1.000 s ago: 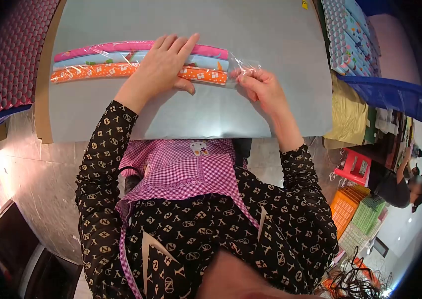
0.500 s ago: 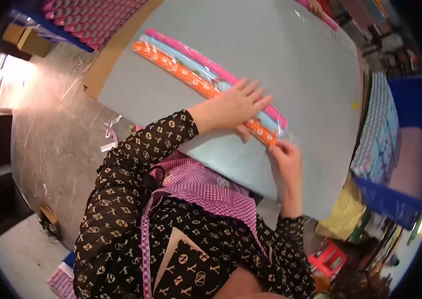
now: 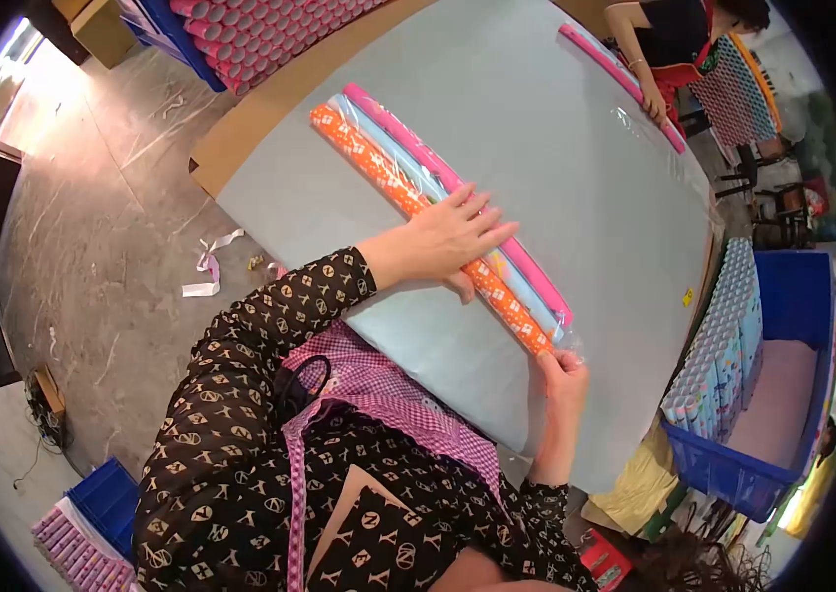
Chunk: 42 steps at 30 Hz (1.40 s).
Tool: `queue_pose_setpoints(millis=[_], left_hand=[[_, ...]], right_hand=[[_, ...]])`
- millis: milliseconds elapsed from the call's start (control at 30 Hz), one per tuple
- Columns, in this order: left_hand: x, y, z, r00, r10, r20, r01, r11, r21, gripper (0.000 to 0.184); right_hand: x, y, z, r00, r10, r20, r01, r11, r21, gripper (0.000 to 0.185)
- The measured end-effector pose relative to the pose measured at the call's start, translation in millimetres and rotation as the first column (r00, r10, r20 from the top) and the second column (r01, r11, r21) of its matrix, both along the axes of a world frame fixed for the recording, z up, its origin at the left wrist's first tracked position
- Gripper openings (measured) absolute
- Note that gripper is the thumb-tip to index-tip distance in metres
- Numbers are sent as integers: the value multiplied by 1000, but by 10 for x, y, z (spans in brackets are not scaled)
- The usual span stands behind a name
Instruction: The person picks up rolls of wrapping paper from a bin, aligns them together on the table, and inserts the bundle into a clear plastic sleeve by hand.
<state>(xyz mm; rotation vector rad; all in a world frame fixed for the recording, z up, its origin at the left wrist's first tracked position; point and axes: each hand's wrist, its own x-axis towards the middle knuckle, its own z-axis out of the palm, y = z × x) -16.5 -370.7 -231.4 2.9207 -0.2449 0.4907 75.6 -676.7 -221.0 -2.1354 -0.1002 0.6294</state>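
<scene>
Three long rolls, one orange with white prints (image 3: 365, 153), one light blue (image 3: 528, 299) and one bright pink (image 3: 398, 131), lie side by side in a clear plastic wrap (image 3: 574, 347) on the grey-topped bench (image 3: 595, 217), roughly along its near edge with the orange one closest. The left hand (image 3: 442, 237) rests palm down across them, open, fingers spread towards the pink roll and thumb on the near side, probably so they cannot roll or slide apart. The right hand (image 3: 563, 380) is closed at their right ends, thumb and fingers apparently pinching the wrap, likely to control its loose end. The left forearm crosses the near edge from the left; the right one reaches in nearer the bench's near right corner.
</scene>
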Motion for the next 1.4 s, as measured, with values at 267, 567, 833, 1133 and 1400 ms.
queue_pose_setpoints(millis=[267, 567, 833, 1133, 1400], left_hand=[[-10, -24, -48, 998, 22, 60, -19, 999, -48, 117], [-25, -9, 0, 1000, 11, 26, -9, 998, -57, 116], [-24, -13, -53, 995, 14, 100, -9, 999, -50, 114], [-6, -50, -26, 999, -10, 44, 12, 999, -41, 116], [-2, -80, -31, 999, 1, 46, -1, 1000, -14, 116]], right_hand=[[73, 21, 17, 1000, -25, -15, 25, 1000, -6, 18], [94, 16, 66, 991, -29, -134, 39, 997, 73, 21], [24, 18, 121, 996, -6, -90, 11, 999, 51, 16], [86, 55, 95, 983, -44, -175, 66, 991, 120, 13], [220, 6, 2, 948, -42, -315, 111, 972, 206, 19]])
